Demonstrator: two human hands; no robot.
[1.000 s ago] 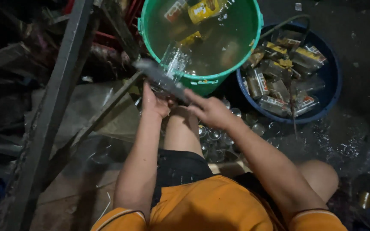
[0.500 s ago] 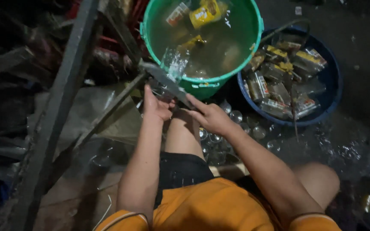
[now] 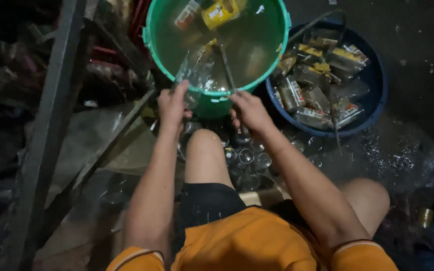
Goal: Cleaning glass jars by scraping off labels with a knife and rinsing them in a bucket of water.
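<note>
My left hand (image 3: 173, 104) grips a clear glass bottle (image 3: 195, 69) and holds it tilted over the rim of a green bucket (image 3: 149, 37) full of water. My right hand (image 3: 249, 111) is closed on a thin dark stick (image 3: 226, 64) that reaches up over the water beside the bottle. Whether the stick's tip is inside the bottle, I cannot tell. Labelled bottles (image 3: 217, 11) float at the bucket's far side.
A blue basin (image 3: 375, 80) to the right of the bucket holds several labelled glass bottles (image 3: 322, 75). Several clear jars (image 3: 247, 156) stand on the wet ground between my knees. Slanting metal bars (image 3: 51, 125) and scrap crowd the left side.
Both hands have risen from in front of the bucket to its rim. The bottle now hangs over the water, and the stick points further into the bucket.
</note>
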